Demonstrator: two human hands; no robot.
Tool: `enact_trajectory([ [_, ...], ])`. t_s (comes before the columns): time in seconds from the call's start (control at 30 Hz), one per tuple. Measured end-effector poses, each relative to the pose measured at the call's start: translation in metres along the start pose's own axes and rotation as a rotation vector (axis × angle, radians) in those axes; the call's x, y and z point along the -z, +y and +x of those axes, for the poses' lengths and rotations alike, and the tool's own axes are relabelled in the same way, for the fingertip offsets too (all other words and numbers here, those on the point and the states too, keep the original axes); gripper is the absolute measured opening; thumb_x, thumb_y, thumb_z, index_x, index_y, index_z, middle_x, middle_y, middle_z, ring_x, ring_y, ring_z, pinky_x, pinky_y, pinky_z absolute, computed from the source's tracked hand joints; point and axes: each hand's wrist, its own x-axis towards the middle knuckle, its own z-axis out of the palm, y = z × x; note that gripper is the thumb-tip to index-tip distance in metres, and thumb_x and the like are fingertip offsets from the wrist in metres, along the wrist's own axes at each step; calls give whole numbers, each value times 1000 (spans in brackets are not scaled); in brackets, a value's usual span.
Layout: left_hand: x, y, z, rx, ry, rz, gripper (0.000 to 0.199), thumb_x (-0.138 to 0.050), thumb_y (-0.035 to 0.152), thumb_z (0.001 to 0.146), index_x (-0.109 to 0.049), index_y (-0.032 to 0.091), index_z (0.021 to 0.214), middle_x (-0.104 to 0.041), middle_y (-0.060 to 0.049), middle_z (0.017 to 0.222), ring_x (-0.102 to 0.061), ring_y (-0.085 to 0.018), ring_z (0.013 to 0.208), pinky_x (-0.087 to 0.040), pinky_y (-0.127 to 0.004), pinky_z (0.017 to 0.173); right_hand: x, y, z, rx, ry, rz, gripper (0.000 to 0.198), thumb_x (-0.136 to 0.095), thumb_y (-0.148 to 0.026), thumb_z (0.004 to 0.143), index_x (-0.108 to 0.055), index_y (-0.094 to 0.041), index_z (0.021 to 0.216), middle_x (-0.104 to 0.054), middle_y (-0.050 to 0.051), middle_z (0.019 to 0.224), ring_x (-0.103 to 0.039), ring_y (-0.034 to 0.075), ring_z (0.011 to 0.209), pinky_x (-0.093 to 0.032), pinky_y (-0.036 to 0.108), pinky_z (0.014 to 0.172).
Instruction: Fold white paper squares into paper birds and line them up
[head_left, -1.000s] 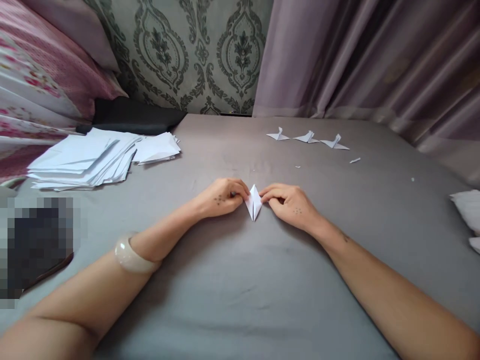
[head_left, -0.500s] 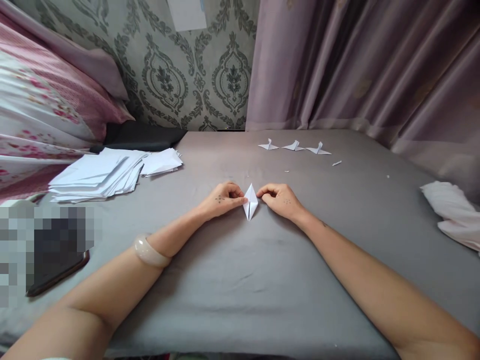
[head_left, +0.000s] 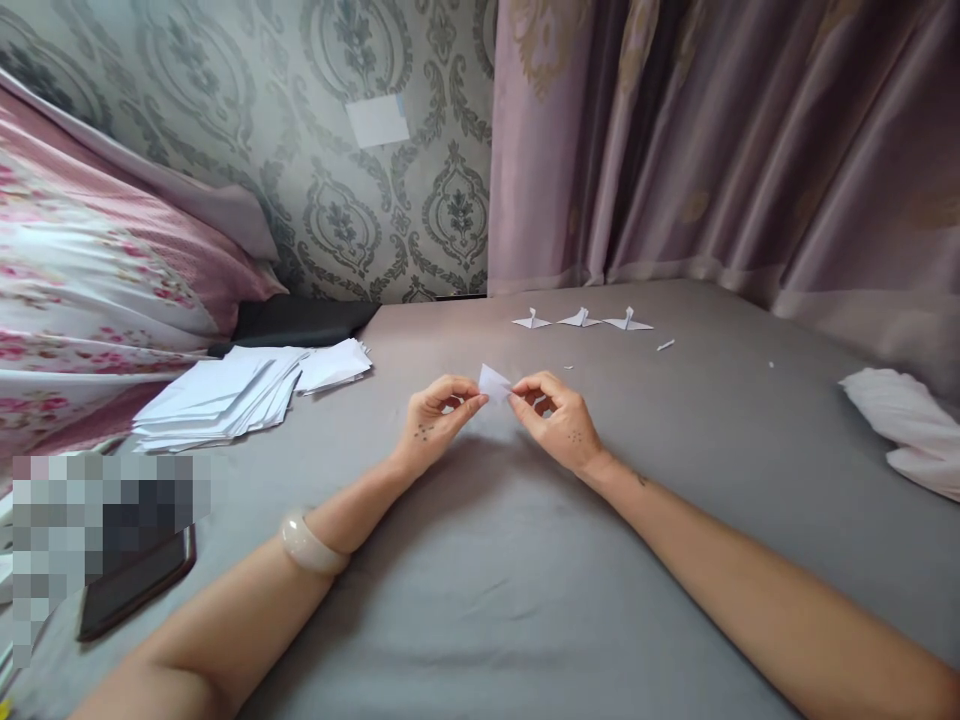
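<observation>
White paper (head_left: 494,384) between left hand (head_left: 433,418) and right hand (head_left: 562,420), each grip thumb-to-finger tight on one edge.

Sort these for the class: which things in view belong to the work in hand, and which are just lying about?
Work in hand:
- folded paper, between left hand and right hand
- probably paper stacks, three folded figures

Apparently lying about:
- dark flat device, partly pixelated
- pale cloth
- paper scrap

Two hands (head_left: 436,422), three paper birds (head_left: 580,318)
</observation>
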Motion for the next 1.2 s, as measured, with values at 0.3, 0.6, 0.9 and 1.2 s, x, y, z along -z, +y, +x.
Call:
enact_trajectory([
  [0.3,-1,8,0,6,-69,-151,14,-72,29,77,-69,18,84,-65,-4,89,-58,-14,81,-45,-26,73,1,7,5,-150,-91,172,23,-63,-43,80,-63,-20,82,-63,1,76,-59,15,70,-47,29,68],
  [0.6,-6,5,0,198,25,-377,22,-76,27,73,-60,17,84,-62,1,79,-56,-10,73,-43,-23,70,3,2,7,-360,-171,381,28,-70,-46,73,-66,-20,84,-67,0,81,-60,13,76,-47,28,75],
  [0.9,-10,7,-1,327,-81,-522,23,-77,30,70,-67,13,82,-68,-3,76,-59,-11,70,-45,-25,71,-6,7,3,-255,-94,274,26,-68,-44,77,-67,-19,85,-69,3,80,-62,15,73,-48,30,73],
  [1.2,-12,2,0,385,-10,-538,16,-75,27,72,-68,16,80,-64,0,71,-54,-9,64,-40,-21,62,-9,1,0,-226,-137,334,23,-65,-39,80,-68,-21,93,-72,3,89,-66,17,83,-52,32,81],
])
